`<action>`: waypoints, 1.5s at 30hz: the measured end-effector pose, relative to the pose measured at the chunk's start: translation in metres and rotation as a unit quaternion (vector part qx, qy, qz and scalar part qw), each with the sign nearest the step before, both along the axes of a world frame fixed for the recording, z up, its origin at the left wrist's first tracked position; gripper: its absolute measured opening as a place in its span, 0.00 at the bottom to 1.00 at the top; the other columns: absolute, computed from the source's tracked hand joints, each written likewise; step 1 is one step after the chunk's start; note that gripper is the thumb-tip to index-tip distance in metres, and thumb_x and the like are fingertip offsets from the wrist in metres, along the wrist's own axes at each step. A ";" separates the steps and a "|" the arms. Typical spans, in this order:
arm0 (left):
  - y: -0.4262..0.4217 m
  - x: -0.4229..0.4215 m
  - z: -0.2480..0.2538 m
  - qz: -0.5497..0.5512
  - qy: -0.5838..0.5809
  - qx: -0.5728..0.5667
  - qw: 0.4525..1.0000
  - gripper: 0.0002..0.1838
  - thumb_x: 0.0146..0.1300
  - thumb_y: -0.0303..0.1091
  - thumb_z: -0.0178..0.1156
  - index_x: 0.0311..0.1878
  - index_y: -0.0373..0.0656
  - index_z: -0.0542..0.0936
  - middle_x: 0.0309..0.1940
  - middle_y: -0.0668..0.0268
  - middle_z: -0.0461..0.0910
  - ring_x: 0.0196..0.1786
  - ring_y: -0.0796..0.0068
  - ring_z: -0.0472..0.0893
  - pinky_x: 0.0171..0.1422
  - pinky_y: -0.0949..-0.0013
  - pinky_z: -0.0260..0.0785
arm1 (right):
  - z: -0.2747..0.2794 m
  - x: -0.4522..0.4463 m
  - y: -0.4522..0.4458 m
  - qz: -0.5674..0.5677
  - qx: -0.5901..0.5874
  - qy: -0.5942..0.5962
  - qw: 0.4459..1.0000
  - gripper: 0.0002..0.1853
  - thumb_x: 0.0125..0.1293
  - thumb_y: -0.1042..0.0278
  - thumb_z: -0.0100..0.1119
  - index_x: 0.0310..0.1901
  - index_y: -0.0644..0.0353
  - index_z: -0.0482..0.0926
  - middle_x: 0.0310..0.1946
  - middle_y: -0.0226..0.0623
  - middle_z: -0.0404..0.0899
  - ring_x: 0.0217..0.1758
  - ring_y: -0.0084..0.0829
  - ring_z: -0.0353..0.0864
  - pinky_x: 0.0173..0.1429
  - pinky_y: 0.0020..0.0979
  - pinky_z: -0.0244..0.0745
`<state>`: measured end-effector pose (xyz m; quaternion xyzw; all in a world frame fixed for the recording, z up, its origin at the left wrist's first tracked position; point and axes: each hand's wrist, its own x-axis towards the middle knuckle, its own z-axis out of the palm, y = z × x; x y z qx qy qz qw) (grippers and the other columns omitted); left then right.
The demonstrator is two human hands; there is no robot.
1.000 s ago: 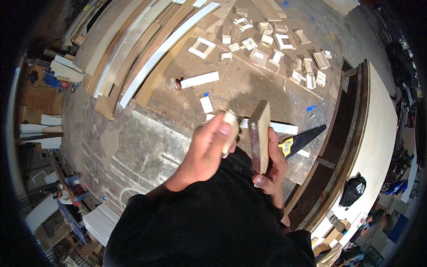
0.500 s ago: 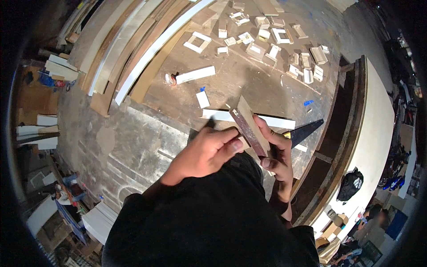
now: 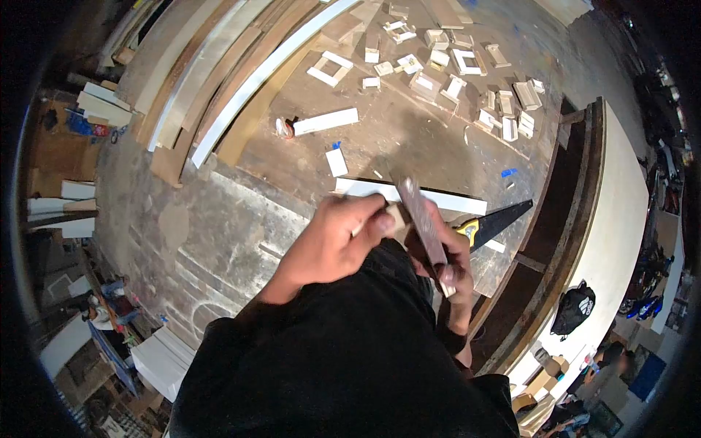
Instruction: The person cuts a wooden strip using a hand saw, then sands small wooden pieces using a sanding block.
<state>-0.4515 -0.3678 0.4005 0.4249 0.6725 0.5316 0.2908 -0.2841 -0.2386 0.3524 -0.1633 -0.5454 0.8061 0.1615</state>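
My left hand [image 3: 328, 241] is closed, with a small pale wood piece [image 3: 395, 217] pinched between thumb and fingers. In my right hand [image 3: 454, 257] is a wooden block with a dark reddish-brown, rough-looking face [image 3: 423, 223], which resembles a sanding block. It stands tilted just right of the small piece; I cannot tell whether the two touch. Both hands are in front of my body, above a white strip [image 3: 456, 202] on the work surface. A handsaw [image 3: 500, 223] with a yellow handle lies to the right of my right hand.
Several small wooden frames and blocks [image 3: 467, 62] are scattered at the far side. Long boards [image 3: 219, 80] lie at upper left. A white strip [image 3: 325, 121] and a small white piece [image 3: 336, 163] rest nearer. A black bag [image 3: 575, 309] lies on the pale panel [image 3: 610, 219] at right.
The block in my right hand has turned, so its pale wooden side is largely out of sight. More of the small piece in my left hand and the saw's yellow handle now shows.
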 end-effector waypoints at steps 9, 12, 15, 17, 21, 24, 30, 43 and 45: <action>-0.013 -0.025 0.011 0.028 0.015 -0.013 0.999 0.16 0.76 0.41 0.53 0.41 0.35 0.78 0.25 0.72 0.73 0.25 0.87 0.68 0.28 0.77 0.59 | -0.029 0.037 0.020 -0.013 0.012 0.006 1.000 0.47 0.45 0.60 0.74 0.70 0.64 0.70 0.71 0.50 0.69 0.76 0.44 0.65 0.81 0.40 0.49; -0.003 -0.016 0.014 0.035 -0.057 -0.001 0.998 0.16 0.73 0.39 0.59 0.41 0.33 0.82 0.23 0.71 0.72 0.27 0.85 0.69 0.31 0.76 0.61 | -0.013 0.033 0.024 -0.074 0.014 -0.014 0.997 0.51 0.45 0.50 0.73 0.69 0.73 0.68 0.71 0.50 0.69 0.71 0.40 0.71 0.76 0.36 0.57; 0.002 -0.016 0.013 0.044 0.046 0.017 0.998 0.09 0.66 0.32 0.66 0.37 0.33 0.83 0.22 0.69 0.75 0.26 0.85 0.71 0.30 0.75 0.62 | -0.008 0.034 0.020 -0.096 0.050 0.010 0.994 0.49 0.47 0.52 0.73 0.70 0.68 0.68 0.71 0.52 0.69 0.70 0.40 0.73 0.74 0.36 0.60; 0.004 -0.016 0.013 0.052 0.082 0.033 0.995 0.07 0.62 0.28 0.68 0.38 0.34 0.83 0.23 0.66 0.77 0.25 0.83 0.72 0.28 0.74 0.62 | -0.006 0.030 0.014 -0.109 0.079 0.021 0.991 0.48 0.48 0.53 0.74 0.71 0.66 0.68 0.71 0.53 0.69 0.70 0.40 0.73 0.74 0.37 0.61; 0.005 -0.014 0.021 0.074 0.165 0.036 0.983 0.08 0.53 0.23 0.73 0.37 0.35 0.85 0.24 0.64 0.79 0.21 0.80 0.74 0.25 0.73 0.64 | -0.005 0.027 0.005 -0.117 0.227 0.066 0.965 0.47 0.50 0.56 0.75 0.71 0.66 0.68 0.70 0.57 0.69 0.72 0.45 0.71 0.75 0.40 0.62; 0.008 -0.011 0.021 0.064 0.195 0.086 0.975 0.10 0.52 0.23 0.74 0.38 0.35 0.86 0.24 0.64 0.79 0.21 0.79 0.74 0.25 0.73 0.64 | 0.006 0.014 -0.007 -0.146 0.289 0.082 0.943 0.45 0.47 0.61 0.75 0.70 0.67 0.70 0.60 0.56 0.77 0.59 0.41 0.80 0.67 0.38 0.69; 0.004 -0.006 0.033 0.110 0.214 0.089 0.967 0.09 0.47 0.21 0.74 0.34 0.34 0.87 0.22 0.64 0.79 0.23 0.77 0.77 0.27 0.74 0.65 | 0.015 0.024 0.015 -0.137 0.329 -0.124 0.926 0.46 0.46 0.67 0.73 0.69 0.73 0.68 0.55 0.50 0.78 0.60 0.36 0.76 0.66 0.33 0.68; 0.013 0.002 0.022 -0.074 0.067 0.038 0.994 0.06 0.66 0.24 0.62 0.42 0.32 0.77 0.34 0.49 0.80 0.38 0.54 0.84 0.39 0.58 0.72 | 0.013 0.018 0.009 -0.126 0.391 0.038 0.911 0.49 0.34 0.62 0.76 0.67 0.65 0.75 0.31 0.36 0.73 0.33 0.29 0.71 0.40 0.28 0.68; 0.015 -0.004 0.014 -0.096 0.109 0.079 0.986 0.06 0.66 0.24 0.62 0.41 0.32 0.76 0.31 0.52 0.79 0.32 0.62 0.82 0.35 0.62 0.70 | 0.011 0.020 0.011 -0.129 0.393 0.046 0.910 0.49 0.34 0.61 0.76 0.67 0.65 0.75 0.31 0.37 0.73 0.32 0.29 0.70 0.41 0.28 0.68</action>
